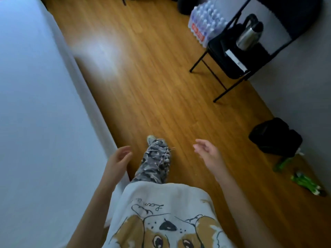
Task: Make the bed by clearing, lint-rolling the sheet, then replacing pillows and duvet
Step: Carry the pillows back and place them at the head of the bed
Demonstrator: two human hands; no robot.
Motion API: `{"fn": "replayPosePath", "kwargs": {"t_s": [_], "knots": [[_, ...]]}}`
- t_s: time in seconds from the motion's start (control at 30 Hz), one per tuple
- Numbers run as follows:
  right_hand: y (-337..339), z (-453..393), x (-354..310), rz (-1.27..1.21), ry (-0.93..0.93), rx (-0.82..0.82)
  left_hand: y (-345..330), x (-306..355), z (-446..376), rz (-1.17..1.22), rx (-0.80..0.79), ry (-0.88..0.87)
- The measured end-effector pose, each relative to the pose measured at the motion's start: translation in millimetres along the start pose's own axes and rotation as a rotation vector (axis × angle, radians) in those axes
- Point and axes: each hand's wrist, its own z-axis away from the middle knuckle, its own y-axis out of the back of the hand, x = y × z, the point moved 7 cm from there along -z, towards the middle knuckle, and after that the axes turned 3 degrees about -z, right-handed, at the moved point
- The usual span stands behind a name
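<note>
**Bedside view with both hands empty**

While the bed [35, 104] fills the left side of the view, its pale sheet is seen bare along the whole visible stretch, and its edge runs diagonally beside the wooden floor [143, 77]. No pillow, duvet or lint roller is shown in this view. The left hand [117, 161] is held over the bed's edge, fingers loosely spread and curved, nothing gripped. The right hand [207, 152] is raised above the floor, fingers likewise apart and empty. Between the hands, a leg in patterned trousers [155, 164] is extended forward, and a printed shirt [166, 217] occupies the bottom of the view.

At upper right, a black folding chair [227, 56] is seen against the wall; a dark bag [231, 51] is carried on its seat, and a steel bottle [248, 35] is held upright in the bag. A shrink-wrapped pack of water bottles [206, 20] is set on the floor just behind the chair. Farther right, a black bag [275, 136] lies by the wall, its contents hidden, with green objects [304, 181] nearby, too blurred to identify.
</note>
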Motion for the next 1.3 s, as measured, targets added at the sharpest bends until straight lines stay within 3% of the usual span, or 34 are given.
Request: {"fn": "replayPosePath", "kwargs": {"t_s": [0.1, 0.4, 0.67, 0.8, 0.9, 1.07, 1.3], "knots": [[-10, -63, -69, 0.047, 0.013, 0.000, 17, 33, -73, 0.020, 0.014, 0.026], [-40, -233, -281, 0.073, 0.144, -0.074, 104, 208, -259, 0.006, 0.062, -0.195], [-130, -442, -416, 0.124, 0.072, -0.252, 182, 251, -456, 0.034, 0.125, -0.007], [-177, -543, -523, 0.204, 0.105, -0.401, 231, 288, -544, 0.036, 0.187, 0.123], [-211, -605, -616, 0.259, 0.186, -0.471, 279, 335, -604, 0.092, 0.260, 0.099], [-273, -693, -741, 0.340, 0.243, -0.523, 365, 379, -701, 0.192, 0.414, 0.123], [-391, -813, -842, 0.452, 0.185, -0.536, 467, 379, -866, 0.307, 0.408, 0.230]]}}
